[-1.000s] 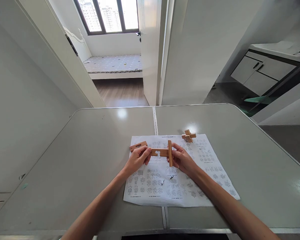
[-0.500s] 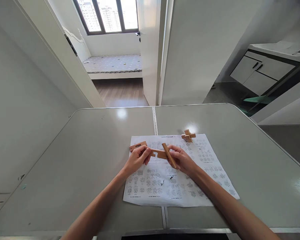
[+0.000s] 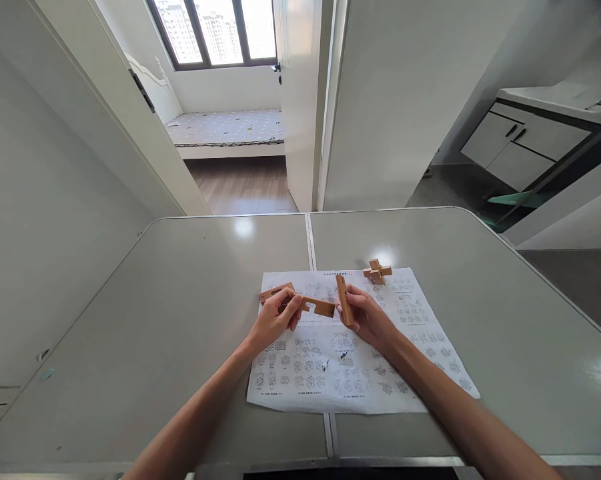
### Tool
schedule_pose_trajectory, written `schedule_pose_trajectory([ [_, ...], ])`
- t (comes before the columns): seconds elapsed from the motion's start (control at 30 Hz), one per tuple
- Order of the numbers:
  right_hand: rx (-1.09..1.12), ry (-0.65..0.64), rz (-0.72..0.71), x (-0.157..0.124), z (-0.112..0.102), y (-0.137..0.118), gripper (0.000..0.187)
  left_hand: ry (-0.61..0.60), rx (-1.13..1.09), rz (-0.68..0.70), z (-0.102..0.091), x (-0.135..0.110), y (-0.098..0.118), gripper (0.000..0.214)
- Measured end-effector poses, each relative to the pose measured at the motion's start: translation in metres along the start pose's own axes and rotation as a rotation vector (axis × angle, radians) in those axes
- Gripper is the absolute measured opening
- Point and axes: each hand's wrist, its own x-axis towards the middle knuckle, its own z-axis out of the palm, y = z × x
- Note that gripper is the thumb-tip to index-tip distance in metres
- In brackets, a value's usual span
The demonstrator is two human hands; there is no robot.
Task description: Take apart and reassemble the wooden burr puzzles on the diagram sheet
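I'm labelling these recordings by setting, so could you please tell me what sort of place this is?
Probably a home: past the table, a bed near a window shows beyond an open door, and a cabinet stands to the right.

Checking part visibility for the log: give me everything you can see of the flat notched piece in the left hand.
The flat notched piece looks like brown wood: a narrow strip with a straight-cut free end and a cut-out near the left hand. That hand pinches it between thumb and fingers, hiding its other end. It is held over the printed sheet, its free end sloping slightly down in the picture toward the wooden bar. Whether the two touch is unclear.
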Motion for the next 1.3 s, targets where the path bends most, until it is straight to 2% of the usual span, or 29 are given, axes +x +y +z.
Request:
schedule_pose_trajectory([
  [0.2, -0.007, 0.025, -0.028, 0.002, -0.001, 0.0, 0.021, 0.087, 0.126, 0.046, 0.004, -0.002, 0.003, 0.032],
  [0.37, -0.042, -0.008, -0.069, 0.002, 0.0, 0.004, 0.014, 0.182, 0.289, 0.131, 0.006, -0.002, 0.0, 0.027],
  [0.53, -0.116, -0.011, -0.128, 0.002, 0.001, 0.008, 0.035, 0.246, 0.508, 0.216, 0.007, -0.002, -0.005, 0.02],
  [0.67, -0.139, 0.007, -0.129, 0.003, 0.001, 0.008, 0.037, 0.267, 0.651, 0.235, 0.008, -0.004, -0.005, 0.016],
  [0.83, -0.149, 0.032, -0.109, 0.003, 0.001, 0.009, 0.032, 0.261, 0.746, 0.224, 0.008, -0.004, -0.007, 0.016],
  [1.03, -0.159, 0.032, -0.143, 0.004, 0.001, 0.011, 0.026, 0.157, 0.796, 0.264, 0.007, -0.006, -0.005, 0.033],
  [1.17, -0.194, 0.063, -0.153, 0.006, 0.0, 0.013, 0.028, 0.11, 0.851, 0.291, 0.008, -0.007, 0.0, 0.024],
  [1.3, -0.29, 0.088, -0.184, 0.007, 0.001, 0.013, 0.036, 0.131, 0.897, 0.319, 0.01, -0.007, 0.001, 0.014],
])
